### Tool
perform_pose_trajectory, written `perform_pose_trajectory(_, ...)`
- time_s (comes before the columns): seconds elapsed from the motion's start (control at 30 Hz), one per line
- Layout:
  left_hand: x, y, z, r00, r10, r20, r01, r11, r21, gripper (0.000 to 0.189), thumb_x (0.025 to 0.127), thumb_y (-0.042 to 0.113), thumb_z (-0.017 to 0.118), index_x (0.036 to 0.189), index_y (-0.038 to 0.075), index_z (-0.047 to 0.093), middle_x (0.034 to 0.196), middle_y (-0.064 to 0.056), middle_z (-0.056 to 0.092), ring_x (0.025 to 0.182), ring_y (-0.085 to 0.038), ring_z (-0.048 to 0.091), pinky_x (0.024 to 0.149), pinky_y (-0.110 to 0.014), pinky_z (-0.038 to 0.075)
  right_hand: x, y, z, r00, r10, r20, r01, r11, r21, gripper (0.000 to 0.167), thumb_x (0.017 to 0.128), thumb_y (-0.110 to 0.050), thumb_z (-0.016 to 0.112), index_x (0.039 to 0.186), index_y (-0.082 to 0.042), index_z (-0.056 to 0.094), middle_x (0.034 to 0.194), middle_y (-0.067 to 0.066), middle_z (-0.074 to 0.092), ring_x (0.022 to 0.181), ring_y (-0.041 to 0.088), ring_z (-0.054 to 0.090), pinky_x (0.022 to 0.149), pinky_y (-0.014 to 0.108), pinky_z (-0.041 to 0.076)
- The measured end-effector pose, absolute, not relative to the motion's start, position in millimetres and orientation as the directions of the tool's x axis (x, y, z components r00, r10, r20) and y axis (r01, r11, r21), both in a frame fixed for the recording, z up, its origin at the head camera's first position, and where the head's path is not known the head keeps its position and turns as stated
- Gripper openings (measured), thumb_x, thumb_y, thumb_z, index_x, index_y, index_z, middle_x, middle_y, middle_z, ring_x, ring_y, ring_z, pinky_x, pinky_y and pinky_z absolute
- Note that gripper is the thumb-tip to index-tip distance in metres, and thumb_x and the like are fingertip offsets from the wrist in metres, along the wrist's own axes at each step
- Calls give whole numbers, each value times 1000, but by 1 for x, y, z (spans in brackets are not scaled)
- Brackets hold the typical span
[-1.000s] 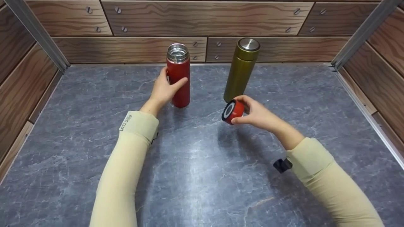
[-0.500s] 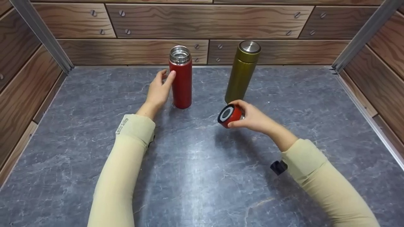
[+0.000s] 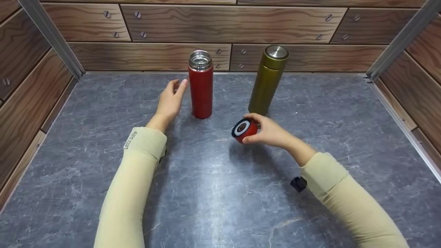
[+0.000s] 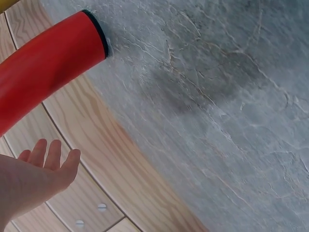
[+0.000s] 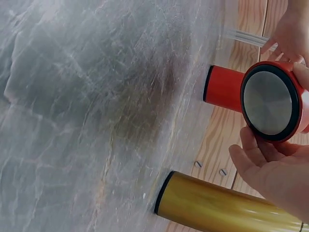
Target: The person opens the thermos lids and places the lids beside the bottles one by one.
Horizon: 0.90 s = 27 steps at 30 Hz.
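A red thermos flask (image 3: 201, 93) stands upright and uncapped, its steel mouth showing. Just left of it is my left hand (image 3: 170, 100), fingers loosely spread and holding nothing. A gap separates that hand (image 4: 43, 176) from the red flask (image 4: 53, 58) in the left wrist view. My right hand (image 3: 270, 132) grips the flask's red lid (image 3: 246, 131) between thumb and fingers, above the table, with its hollow underside tilted toward the head camera. In the right wrist view the lid (image 5: 268, 104) shows its brushed metal top with a black rim.
An olive-gold thermos flask (image 3: 267, 86) with its lid on stands behind my right hand. The grey marbled table (image 3: 213, 193) is bounded by wood-patterned walls (image 3: 179, 24) at the back and sides, with metal posts (image 3: 51, 38) in the corners.
My left hand has let go of the red flask and drawn back to its left. The right hand has brought the lid a little left and nearer, tipping its underside further up.
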<state>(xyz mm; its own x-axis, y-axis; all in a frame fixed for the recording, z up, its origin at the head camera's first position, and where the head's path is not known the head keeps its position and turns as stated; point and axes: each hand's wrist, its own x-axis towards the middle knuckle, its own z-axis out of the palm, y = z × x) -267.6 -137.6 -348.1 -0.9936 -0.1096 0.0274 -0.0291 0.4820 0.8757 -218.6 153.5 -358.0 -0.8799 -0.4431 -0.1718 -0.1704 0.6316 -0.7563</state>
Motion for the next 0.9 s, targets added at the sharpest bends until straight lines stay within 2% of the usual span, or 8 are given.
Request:
perform_pose_trajectory(0.13,-266,-142,-348,-993,-115,31,-27,471,881,63,96,49,37,141,4,36,142,-14,45,132,-26,43,108,-36,35,-221,149,-362,-869,-467,-167,-186,619,-763,71,74,-15,72,135,-1,39,128,21,51,115,30,50,97,42,42)
perform_pose_trajectory(0.4,-263,-150,-347,-990,-133,50,-19,472,881,61,97,47,38,139,3,37,141,-15,45,131,-26,43,108,-36,35,-225,133,-373,-858,-500,-117,-241,593,-768,65,69,-11,75,123,2,42,120,23,56,116,33,52,104,46,35)
perform_pose_trajectory(0.73,-262,-157,-352,-991,-127,52,-19,504,864,62,97,50,35,139,4,38,142,-13,44,132,-26,42,109,-37,33,-234,114,-381,-846,-521,-111,-293,629,-720,65,68,-19,80,123,-3,50,125,17,55,124,33,46,107,48,32)
perform_pose_trajectory(0.9,-261,-163,-353,-989,-137,55,-22,503,864,62,97,49,35,139,3,37,142,-14,44,131,-27,43,109,-38,33,-238,106,-385,-852,-506,-132,-285,661,-694,68,67,-17,80,126,-4,50,127,16,56,124,32,48,107,48,31)
